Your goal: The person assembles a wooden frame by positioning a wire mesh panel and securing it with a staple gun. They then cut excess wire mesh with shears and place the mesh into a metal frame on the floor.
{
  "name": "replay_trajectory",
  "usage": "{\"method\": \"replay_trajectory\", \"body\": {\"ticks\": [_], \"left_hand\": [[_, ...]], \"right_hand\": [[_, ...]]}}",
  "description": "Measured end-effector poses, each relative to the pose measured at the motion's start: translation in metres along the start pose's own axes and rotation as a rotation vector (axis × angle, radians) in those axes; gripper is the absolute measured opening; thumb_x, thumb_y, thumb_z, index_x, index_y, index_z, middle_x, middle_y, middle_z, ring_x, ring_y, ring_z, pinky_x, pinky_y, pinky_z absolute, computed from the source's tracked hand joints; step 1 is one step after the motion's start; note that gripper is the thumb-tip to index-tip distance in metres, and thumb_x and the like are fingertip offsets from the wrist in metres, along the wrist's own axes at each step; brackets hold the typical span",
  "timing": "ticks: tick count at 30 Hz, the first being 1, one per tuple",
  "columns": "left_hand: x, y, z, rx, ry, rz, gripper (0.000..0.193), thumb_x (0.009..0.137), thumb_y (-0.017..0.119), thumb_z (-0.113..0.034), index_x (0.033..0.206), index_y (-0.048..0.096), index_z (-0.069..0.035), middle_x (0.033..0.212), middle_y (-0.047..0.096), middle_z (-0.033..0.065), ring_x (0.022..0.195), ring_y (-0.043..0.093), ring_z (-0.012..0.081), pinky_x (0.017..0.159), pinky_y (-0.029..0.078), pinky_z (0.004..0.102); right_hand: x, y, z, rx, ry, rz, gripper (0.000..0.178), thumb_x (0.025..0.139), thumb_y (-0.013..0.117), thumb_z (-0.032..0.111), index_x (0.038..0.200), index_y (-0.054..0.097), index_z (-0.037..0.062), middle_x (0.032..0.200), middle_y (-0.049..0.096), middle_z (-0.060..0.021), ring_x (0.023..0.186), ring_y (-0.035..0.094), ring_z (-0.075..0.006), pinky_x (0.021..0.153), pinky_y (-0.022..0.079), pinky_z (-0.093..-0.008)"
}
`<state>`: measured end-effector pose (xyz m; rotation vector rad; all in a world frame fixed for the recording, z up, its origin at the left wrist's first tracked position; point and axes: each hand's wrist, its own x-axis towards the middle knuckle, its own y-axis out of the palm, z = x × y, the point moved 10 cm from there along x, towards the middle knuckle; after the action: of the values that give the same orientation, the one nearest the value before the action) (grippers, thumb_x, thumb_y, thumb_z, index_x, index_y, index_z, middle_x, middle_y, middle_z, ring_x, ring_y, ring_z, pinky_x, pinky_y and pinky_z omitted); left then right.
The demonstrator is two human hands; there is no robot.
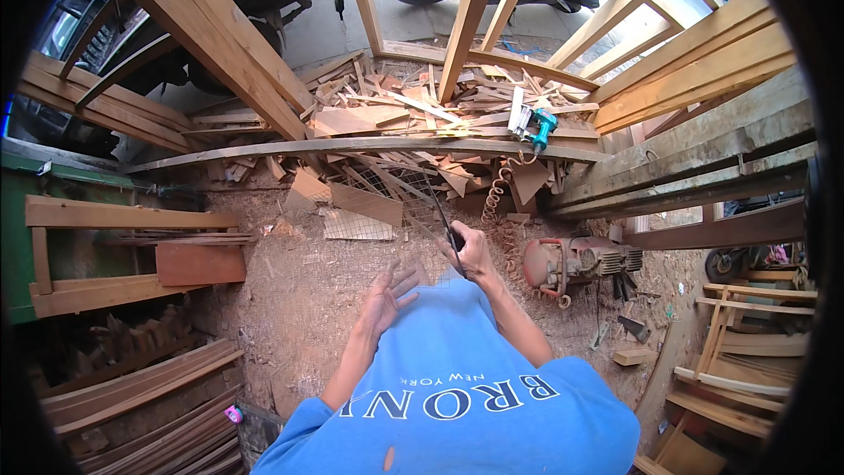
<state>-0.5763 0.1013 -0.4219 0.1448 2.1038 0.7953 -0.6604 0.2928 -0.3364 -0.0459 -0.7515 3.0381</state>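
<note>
A thin square-grid wire mesh (378, 230) spreads in front of me, sloping up over some wood offcuts. My left hand (383, 301) is at its near left edge, palm turned up and fingers spread; whether the fingertips touch the wire I cannot tell. My right hand (473, 255) is closed around the black handle of what looks like a pair of scissors (442, 211). Their long dark blade points away from me and slightly left, along the right side of the mesh. Part of the handle is hidden by my fingers.
Beyond a long curved board (369, 146) lies a heap of wood scraps (378, 114). A teal nail gun (543, 127) hangs there with a coiled hose (498, 198). A red air compressor (576, 266) stands right. Wooden frame beams (211, 35) rise ahead; stacked timber (145, 387) lies left.
</note>
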Motion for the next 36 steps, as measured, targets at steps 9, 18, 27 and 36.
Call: {"method": "replay_trajectory", "body": {"ticks": [9,18,27,36], "left_hand": [[0.001,-0.020,-0.058,0.717,0.118,-0.223,0.076,0.084,0.076,-0.032,0.143,0.037,-0.003,0.139,0.048,0.0218,0.132,0.044,0.0347,0.109,0.040,0.0508],[0.004,0.109,-0.173,1.671,0.957,0.274,0.032,0.080,0.076,-0.010,0.110,0.069,-0.007,0.101,0.072,0.0078,0.106,0.066,0.0261,0.092,0.052,0.0379],[-0.053,0.104,-0.173,1.837,1.340,-0.346,0.053,0.078,0.058,0.006,0.130,0.059,-0.006,0.121,0.067,0.0085,0.088,0.066,0.0229,0.075,0.053,0.0307],[0.001,0.147,-0.075,1.961,1.285,-0.334,0.065,0.074,0.058,0.000,0.138,0.053,-0.011,0.140,0.054,0.0067,0.121,0.051,0.0238,0.102,0.034,0.0423]], "right_hand": [[-0.003,-0.009,0.062,-0.286,-0.483,0.131,0.027,0.069,0.072,0.022,0.080,0.057,0.0030,0.073,0.058,-0.0136,0.069,0.060,-0.0331,0.061,0.048,-0.0412],[-0.019,-0.029,0.065,-0.384,-0.472,0.309,0.032,0.063,0.073,0.017,0.088,0.057,0.0035,0.080,0.060,-0.0139,0.080,0.061,-0.0342,0.071,0.051,-0.0425],[-0.040,-0.156,-0.081,-0.351,0.573,-0.136,0.027,0.089,0.067,0.028,0.088,0.057,0.0025,0.074,0.065,-0.0110,0.063,0.066,-0.0241,0.059,0.054,-0.0383],[-0.010,-0.010,-0.036,1.014,0.474,-0.124,0.025,0.091,0.069,0.021,0.092,0.053,0.0017,0.105,0.064,-0.0235,0.088,0.070,-0.0270,0.072,0.064,-0.0393]]}}
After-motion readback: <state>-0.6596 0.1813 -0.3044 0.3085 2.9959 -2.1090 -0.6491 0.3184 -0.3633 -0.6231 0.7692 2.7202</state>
